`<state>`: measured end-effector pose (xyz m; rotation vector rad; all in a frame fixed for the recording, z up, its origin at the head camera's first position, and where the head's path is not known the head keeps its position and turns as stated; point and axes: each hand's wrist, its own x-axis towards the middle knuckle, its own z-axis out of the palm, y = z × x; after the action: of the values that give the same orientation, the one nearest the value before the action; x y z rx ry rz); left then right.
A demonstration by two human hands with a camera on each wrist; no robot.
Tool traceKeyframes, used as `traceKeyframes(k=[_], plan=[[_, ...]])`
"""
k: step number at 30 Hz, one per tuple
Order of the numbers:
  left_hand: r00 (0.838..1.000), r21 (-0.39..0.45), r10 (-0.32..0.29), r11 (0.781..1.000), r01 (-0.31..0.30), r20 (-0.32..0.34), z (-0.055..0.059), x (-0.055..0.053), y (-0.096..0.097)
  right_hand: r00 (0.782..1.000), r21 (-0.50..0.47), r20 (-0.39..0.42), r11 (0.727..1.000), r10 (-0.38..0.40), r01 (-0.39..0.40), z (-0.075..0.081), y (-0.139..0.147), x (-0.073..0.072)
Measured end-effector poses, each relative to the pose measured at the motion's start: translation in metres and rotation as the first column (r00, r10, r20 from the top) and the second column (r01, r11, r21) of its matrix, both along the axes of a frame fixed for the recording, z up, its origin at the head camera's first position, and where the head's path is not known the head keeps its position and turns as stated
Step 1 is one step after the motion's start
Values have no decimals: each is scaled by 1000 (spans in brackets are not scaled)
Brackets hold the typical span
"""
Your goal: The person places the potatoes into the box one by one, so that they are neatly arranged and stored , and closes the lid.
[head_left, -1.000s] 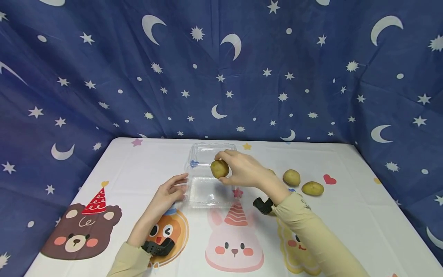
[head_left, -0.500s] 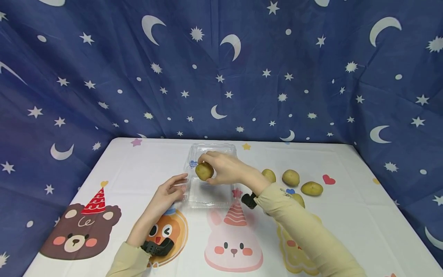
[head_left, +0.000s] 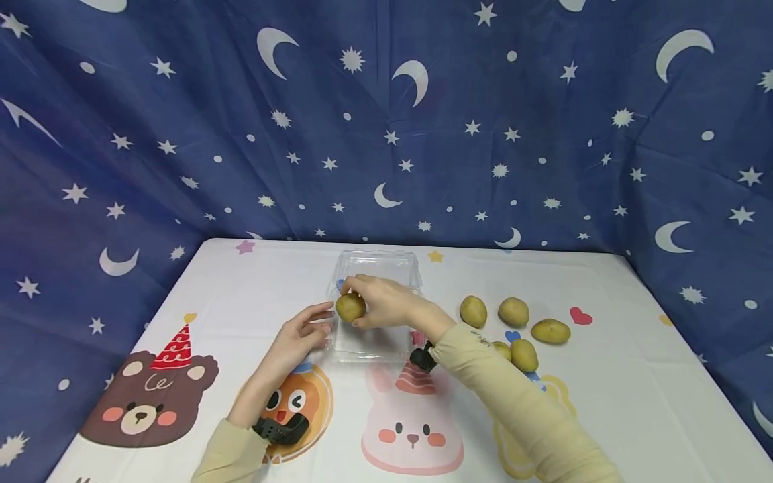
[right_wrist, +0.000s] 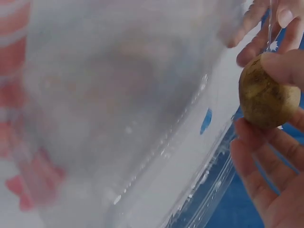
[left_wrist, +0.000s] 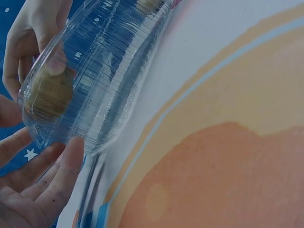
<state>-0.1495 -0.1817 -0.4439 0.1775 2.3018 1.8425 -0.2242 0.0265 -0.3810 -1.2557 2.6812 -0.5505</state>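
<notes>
Between its thumb and fingertips, my right hand (head_left: pixel 386 303) holds a potato (head_left: pixel 350 308) at the left side of a clear plastic clamshell box (head_left: pixel 370 343). The box lies with its lid (head_left: pixel 392 263) folded back, away from me. My left hand (head_left: pixel 297 341) is at the box's left edge, fingers extended. In the left wrist view, its fingertips touch or nearly touch the clear wall (left_wrist: pixel 102 95), and the held potato (left_wrist: pixel 51 92) shows through the plastic. Close up in the right wrist view, the potato (right_wrist: pixel 266 95) has brownish marks on its skin.
Right of the box lie several loose potatoes, among them one nearest the box (head_left: pixel 474 311) and one farthest right (head_left: pixel 551 331). Another potato (head_left: pixel 500 349) is partly hidden by the right sleeve (head_left: pixel 513 396). A starry blue curtain (head_left: pixel 386 134) hangs behind the white printed tablecloth (head_left: pixel 260 288).
My right hand has carried the potato leftward and slightly lower, to the left side of the box. More of the loose potatoes now show beside the sleeve. The left hand stays at the box's edge.
</notes>
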Motion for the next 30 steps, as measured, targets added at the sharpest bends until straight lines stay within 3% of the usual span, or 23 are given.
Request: traceKeyframes(k=[6, 15, 24, 30], plan=[[1000, -11, 0, 1000, 0, -24, 2, 2, 0, 999, 55, 11, 998, -34, 33, -2, -8, 0], [1000, -3, 0, 1000, 0, 4, 1, 1, 0, 997, 133, 40, 989, -72, 66, -3, -18, -1], [1000, 2, 13, 1000, -13, 12, 1, 2, 2, 997, 187, 13, 980, -76, 72, -12, -23, 3], [1000, 1, 14, 1000, -14, 9, 1, 2, 2, 995, 163, -29, 982, -97, 101, -19, -23, 5]])
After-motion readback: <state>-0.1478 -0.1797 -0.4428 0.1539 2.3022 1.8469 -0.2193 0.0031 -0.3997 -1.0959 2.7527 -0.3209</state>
